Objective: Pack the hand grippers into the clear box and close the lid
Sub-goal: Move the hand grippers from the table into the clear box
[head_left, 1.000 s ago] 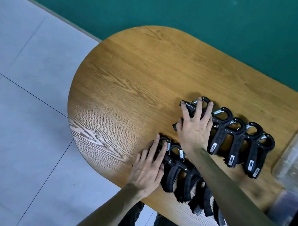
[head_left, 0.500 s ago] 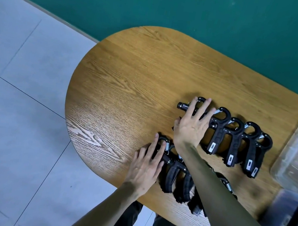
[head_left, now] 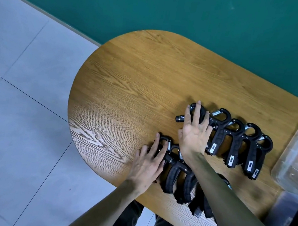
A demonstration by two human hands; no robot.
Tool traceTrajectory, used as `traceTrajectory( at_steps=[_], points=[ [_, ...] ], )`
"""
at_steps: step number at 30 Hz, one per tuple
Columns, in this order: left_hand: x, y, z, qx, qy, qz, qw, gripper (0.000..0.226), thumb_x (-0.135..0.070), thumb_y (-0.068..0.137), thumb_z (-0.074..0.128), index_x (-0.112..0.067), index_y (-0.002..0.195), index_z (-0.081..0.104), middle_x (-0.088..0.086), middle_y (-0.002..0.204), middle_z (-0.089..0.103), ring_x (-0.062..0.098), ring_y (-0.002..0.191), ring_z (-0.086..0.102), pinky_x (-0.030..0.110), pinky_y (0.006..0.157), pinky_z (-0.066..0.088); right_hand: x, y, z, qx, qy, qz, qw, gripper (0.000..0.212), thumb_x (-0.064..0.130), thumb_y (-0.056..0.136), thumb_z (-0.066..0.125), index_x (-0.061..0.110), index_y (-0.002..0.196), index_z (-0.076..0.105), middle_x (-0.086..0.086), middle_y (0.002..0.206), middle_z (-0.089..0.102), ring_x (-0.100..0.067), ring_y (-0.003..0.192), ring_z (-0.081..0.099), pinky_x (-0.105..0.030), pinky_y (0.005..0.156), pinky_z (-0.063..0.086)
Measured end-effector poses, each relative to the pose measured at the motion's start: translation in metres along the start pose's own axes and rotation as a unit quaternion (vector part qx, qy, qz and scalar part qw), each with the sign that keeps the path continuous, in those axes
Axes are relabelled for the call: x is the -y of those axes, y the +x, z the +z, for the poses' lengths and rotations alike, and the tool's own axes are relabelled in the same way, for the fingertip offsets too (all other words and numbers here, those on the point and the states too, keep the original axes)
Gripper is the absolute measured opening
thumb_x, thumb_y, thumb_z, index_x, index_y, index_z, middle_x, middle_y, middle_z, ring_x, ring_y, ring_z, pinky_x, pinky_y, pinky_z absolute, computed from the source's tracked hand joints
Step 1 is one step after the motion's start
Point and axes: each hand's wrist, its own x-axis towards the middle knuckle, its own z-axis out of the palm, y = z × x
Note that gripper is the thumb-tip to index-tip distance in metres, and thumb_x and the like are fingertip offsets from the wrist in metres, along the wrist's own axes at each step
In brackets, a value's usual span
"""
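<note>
Two rows of black hand grippers lie on the wooden table [head_left: 137, 92]. The far row [head_left: 234, 142] holds several grippers with springs and white labels. The near row [head_left: 174, 178] runs toward the table's front edge and is partly hidden under my right forearm. My right hand [head_left: 194, 135] lies flat, fingers apart, on the leftmost gripper of the far row. My left hand [head_left: 147, 161] rests flat, fingers spread, on the left end of the near row. Neither hand is closed around a gripper. A clear box [head_left: 280, 209] with something dark inside sits at the lower right, cut off by the frame.
A clear plastic lid [head_left: 296, 159] lies at the right edge, just beyond the far row. The table's rounded end is to the left, with grey floor tiles [head_left: 22, 116] below it. A green wall [head_left: 157, 10] runs behind the table.
Both hands stay on the left ends of their rows. My right hand's fingers have shifted a little on the leftmost far gripper. The rows look barely moved.
</note>
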Motion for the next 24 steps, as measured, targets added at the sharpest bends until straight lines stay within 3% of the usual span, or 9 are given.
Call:
traceTrajectory(
  at_steps=[6, 10, 12, 14, 21, 24],
  points=[
    [-0.003, 0.003, -0.004, 0.013, -0.018, -0.034, 0.999, 0.067, -0.042, 0.102, 0.033, -0.029, 0.158, -0.001, 0.007, 0.167, -0.008, 0.026, 0.119, 0.04, 0.045, 0.099, 0.046, -0.006, -0.017, -0.016, 0.007, -0.011, 0.005, 1.0, 0.089, 0.006, 0.087, 0.064, 0.015, 0.16, 0.014, -0.011, 0.168, -0.01, -0.046, 0.148, 0.019, -0.053, 0.105, 0.039],
    [-0.019, 0.007, -0.014, -0.013, -0.075, -0.142, 0.987, 0.064, -0.058, 0.099, 0.009, -0.036, 0.158, -0.005, -0.001, 0.167, -0.014, 0.033, 0.122, 0.038, 0.05, 0.104, 0.039, -0.017, -0.027, -0.026, 0.011, -0.026, -0.004, 1.0, 0.09, 0.01, 0.086, 0.066, 0.014, 0.16, 0.014, -0.012, 0.168, -0.009, -0.047, 0.147, 0.02, -0.05, 0.101, 0.039],
    [-0.028, 0.011, -0.018, -0.046, -0.085, -0.171, 0.98, 0.065, -0.058, 0.1, 0.012, -0.032, 0.159, 0.003, 0.002, 0.167, -0.01, 0.03, 0.115, 0.04, 0.043, 0.098, 0.039, -0.024, -0.034, -0.033, 0.01, -0.036, -0.01, 0.999, 0.099, 0.008, 0.082, 0.071, 0.013, 0.16, 0.011, -0.014, 0.168, -0.012, -0.048, 0.147, 0.019, -0.05, 0.1, 0.04],
    [-0.038, 0.016, -0.024, -0.071, -0.079, -0.175, 0.979, 0.064, -0.052, 0.101, 0.021, -0.029, 0.159, 0.007, 0.003, 0.167, -0.006, 0.02, 0.105, 0.034, 0.033, 0.089, 0.033, -0.033, -0.043, -0.039, 0.022, -0.041, -0.02, 0.999, 0.105, 0.009, 0.08, 0.074, 0.012, 0.16, 0.007, -0.014, 0.167, -0.016, -0.048, 0.147, 0.016, -0.051, 0.102, 0.039],
    [-0.084, 0.025, -0.048, -0.116, -0.098, -0.159, 0.976, 0.067, -0.059, 0.099, 0.009, -0.03, 0.159, 0.012, 0.01, 0.167, 0.007, 0.014, 0.097, 0.023, 0.048, 0.091, 0.039, -0.063, -0.073, -0.07, -0.001, -0.022, -0.015, 1.0, 0.098, 0.008, 0.076, 0.078, 0.011, 0.158, 0.024, -0.015, 0.168, 0.002, -0.049, 0.143, 0.027, -0.054, 0.095, 0.043],
    [-0.109, 0.029, -0.052, -0.145, -0.108, -0.137, 0.974, 0.072, -0.062, 0.099, 0.002, -0.026, 0.16, 0.014, 0.012, 0.167, 0.011, 0.012, 0.095, 0.023, 0.04, 0.083, 0.035, -0.084, -0.08, -0.085, -0.029, -0.014, -0.028, 0.999, 0.094, 0.007, 0.078, 0.076, 0.011, 0.158, 0.026, -0.014, 0.169, 0.003, -0.05, 0.143, 0.027, -0.054, 0.094, 0.043]
  ],
)
